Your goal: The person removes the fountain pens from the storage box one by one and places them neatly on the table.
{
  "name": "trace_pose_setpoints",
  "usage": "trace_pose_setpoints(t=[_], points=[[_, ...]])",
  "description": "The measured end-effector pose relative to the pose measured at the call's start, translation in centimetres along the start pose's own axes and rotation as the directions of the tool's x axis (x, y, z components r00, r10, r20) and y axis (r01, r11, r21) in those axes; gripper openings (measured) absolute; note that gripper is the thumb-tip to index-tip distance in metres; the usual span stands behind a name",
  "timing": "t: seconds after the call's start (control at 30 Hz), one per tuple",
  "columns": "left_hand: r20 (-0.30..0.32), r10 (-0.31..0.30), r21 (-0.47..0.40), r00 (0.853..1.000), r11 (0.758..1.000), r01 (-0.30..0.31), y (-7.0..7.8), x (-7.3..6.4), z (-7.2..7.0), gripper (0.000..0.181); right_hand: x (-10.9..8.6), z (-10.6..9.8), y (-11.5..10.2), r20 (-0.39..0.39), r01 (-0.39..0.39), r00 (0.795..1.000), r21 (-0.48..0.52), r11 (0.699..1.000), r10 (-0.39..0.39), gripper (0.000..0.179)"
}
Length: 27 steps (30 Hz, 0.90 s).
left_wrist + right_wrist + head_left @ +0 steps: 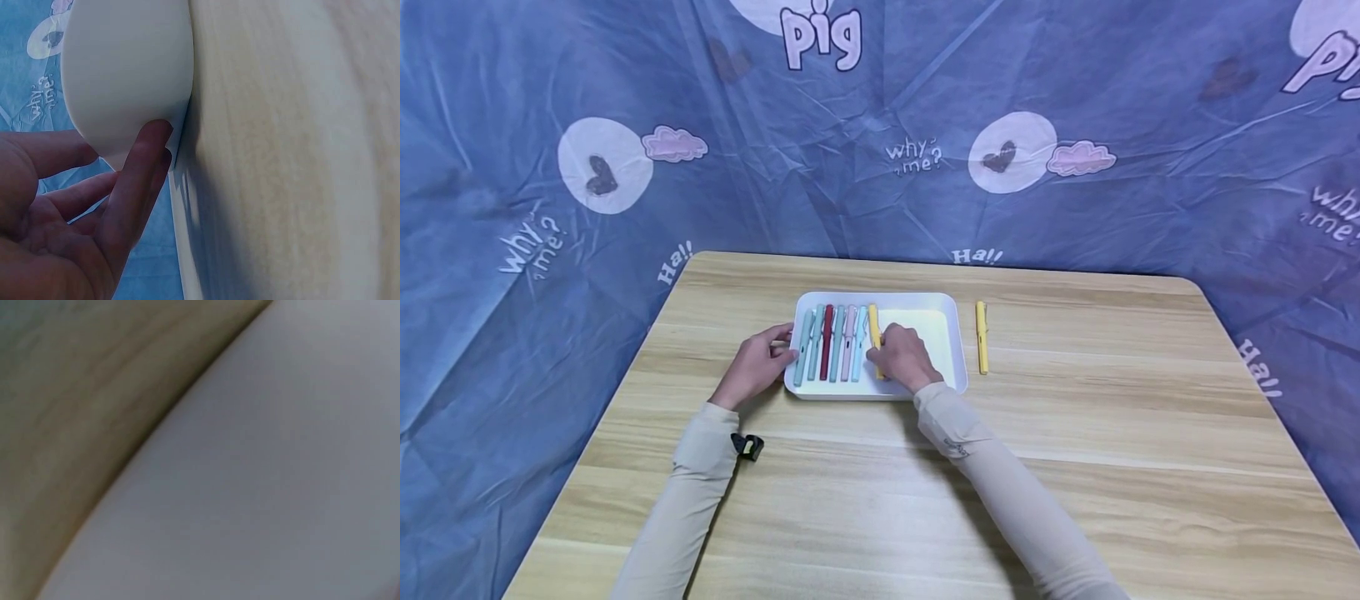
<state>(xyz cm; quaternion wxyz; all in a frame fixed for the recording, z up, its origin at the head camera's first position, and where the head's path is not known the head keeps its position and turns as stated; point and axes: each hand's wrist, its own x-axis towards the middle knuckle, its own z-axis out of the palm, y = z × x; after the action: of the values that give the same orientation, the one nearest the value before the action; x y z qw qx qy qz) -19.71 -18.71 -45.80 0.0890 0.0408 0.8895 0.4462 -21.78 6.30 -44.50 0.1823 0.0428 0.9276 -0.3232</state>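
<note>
- A white tray (937, 332) sits on the table (1075, 417), a left hand (752, 367) gripping its left end, fingers against the outer wall, presumably to keep it from sliding.
- Inside the tray, right of its row of pens, the right hand (904, 357) pinches a yellow pen (873, 320), its grip closed around the barrel; the hand hides the pen's lower part, and how tight the hold is cannot be told.
- Filling the tray's left half, three teal pens (803, 348), a red pen (827, 343), a pink pen (848, 343) and a light-blue pen (859, 344) lie side by side across its short way, an arrangement that likely saves space and prevents overlap.
- Just outside the tray's right end, a second yellow pen (982, 337) lies untouched, roughly parallel to the row, seemingly within easy reach.
</note>
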Motion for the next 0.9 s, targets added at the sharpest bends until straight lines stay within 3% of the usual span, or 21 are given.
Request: trace_pose_setpoints(t=[0.2,0.63,0.9], points=[[-0.001,-0.001,0.002,1.000,1.000,0.001,0.0,0.0,0.1,0.055,-0.4,-0.4,0.2,-0.024,0.011,1.000,0.025,1.000,-0.010,0.016],[0.004,0.022,-0.001,1.000,1.000,-0.022,0.0,-0.1,0.0,0.055,-1.1,-1.6,0.3,-0.108,0.136,0.986,0.048,0.990,-0.130,0.022],[0.002,0.011,0.001,1.000,1.000,-0.011,0.1,-0.1,0.1,0.056,-1.7,-2.6,0.3,-0.133,0.157,0.980,0.088,0.984,-0.145,0.021]])
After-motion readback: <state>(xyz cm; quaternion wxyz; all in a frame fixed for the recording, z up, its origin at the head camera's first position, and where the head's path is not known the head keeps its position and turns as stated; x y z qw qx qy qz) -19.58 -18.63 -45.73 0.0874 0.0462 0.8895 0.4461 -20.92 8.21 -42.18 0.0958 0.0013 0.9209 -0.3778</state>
